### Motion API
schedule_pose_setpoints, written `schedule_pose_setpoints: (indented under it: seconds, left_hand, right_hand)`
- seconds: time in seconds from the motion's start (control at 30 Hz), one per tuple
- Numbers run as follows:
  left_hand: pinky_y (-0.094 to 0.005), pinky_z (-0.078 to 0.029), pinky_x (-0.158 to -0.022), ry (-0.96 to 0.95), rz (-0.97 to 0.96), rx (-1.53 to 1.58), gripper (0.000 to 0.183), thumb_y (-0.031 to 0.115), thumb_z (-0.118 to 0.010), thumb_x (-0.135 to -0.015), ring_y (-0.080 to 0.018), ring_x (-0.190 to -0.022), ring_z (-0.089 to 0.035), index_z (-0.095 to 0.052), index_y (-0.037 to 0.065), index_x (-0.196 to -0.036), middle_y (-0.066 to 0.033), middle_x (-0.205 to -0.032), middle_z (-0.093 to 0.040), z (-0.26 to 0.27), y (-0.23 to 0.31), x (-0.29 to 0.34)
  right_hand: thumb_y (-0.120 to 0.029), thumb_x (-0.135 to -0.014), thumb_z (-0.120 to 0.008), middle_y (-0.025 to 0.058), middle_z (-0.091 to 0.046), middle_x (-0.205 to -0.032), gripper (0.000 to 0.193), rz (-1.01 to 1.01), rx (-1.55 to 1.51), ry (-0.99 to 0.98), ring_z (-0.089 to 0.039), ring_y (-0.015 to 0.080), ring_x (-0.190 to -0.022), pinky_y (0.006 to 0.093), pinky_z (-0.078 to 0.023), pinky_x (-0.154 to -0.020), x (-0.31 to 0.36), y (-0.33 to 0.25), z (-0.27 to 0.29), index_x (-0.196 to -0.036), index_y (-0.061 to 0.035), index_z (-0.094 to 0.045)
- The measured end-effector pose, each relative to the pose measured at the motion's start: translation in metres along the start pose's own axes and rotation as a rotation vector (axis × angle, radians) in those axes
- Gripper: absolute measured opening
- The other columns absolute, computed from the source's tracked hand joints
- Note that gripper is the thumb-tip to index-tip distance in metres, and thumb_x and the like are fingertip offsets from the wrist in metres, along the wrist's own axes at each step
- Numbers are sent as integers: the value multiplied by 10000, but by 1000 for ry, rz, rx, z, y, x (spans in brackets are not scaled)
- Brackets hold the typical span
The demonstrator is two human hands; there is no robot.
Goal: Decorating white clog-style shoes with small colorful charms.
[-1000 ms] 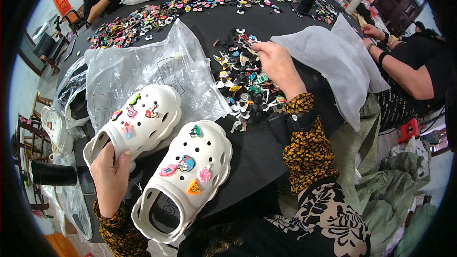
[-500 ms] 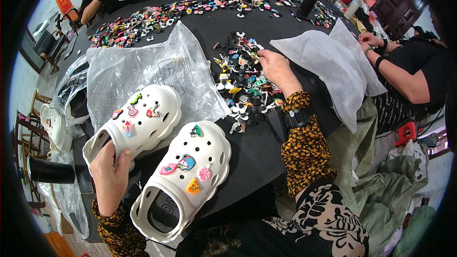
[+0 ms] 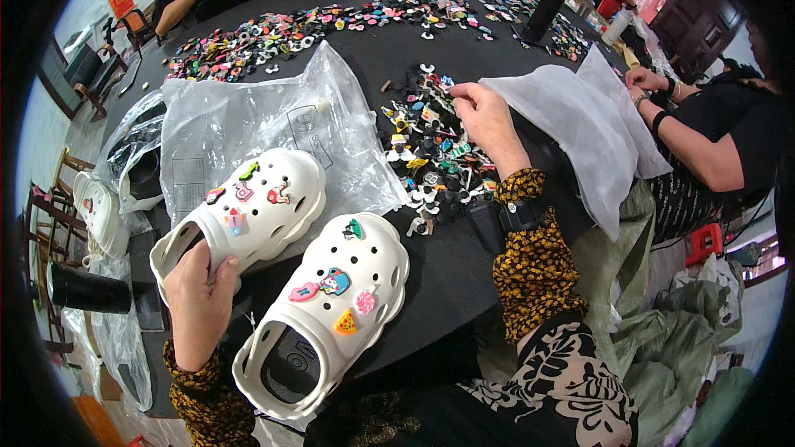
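Note:
My left hand grips a white foam clog at its foot opening, fingers inside and thumb outside. Several small charms sit on that clog's top, green, pink and red among them. Beside it to the right lies a second white clog, bearing a pizza-slice charm, a pink swirl charm and others; neither hand touches it. My right hand reaches over the right edge of a loose pile of shoe charms. Its fingers are curled together at the fingertips; whatever they pinch is too small to make out.
A clear plastic bag lies behind the clogs, and a white soft sheet hangs over the table's right edge. More charms spread across the far side. A black cylinder stands at left. Other people sit at the far and right sides.
The whole view has shifted slightly. My right hand stays at the charm pile with its fingers drawn in a little; my left hand still holds the clog.

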State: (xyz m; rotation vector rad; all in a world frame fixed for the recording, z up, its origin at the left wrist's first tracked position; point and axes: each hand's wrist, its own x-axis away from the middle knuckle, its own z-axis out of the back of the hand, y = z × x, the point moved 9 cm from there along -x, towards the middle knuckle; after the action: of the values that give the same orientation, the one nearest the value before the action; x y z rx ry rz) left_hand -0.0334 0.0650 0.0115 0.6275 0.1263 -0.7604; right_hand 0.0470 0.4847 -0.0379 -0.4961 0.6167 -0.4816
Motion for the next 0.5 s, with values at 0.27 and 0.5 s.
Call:
schedule_pose_setpoints:
  seconds: [0.27,0.5]
  left_hand:
    - [-406,-450,-604,22,-76,-6,155,70,-662,-806,-375,-671,-585,-557,-29,-862,-196,-728,-588,-2,4,0]
    - [-414,-436,-600,39,-113,-3,172,97,-673,-795,-353,-682,-576,-555,-12,-858,-157,-711,-578,1,1,3]
  right_hand:
    - [-131,-867,-516,192,-670,-1044,266,200,94,-230,-644,335,-972,396,-491,-888,-20,-39,-39,-1033,8,-670]
    - [-230,-796,-631,181,-680,-958,278,75,388,-311,-651,326,-925,444,-493,-838,-32,-21,-66,-989,-41,-696]
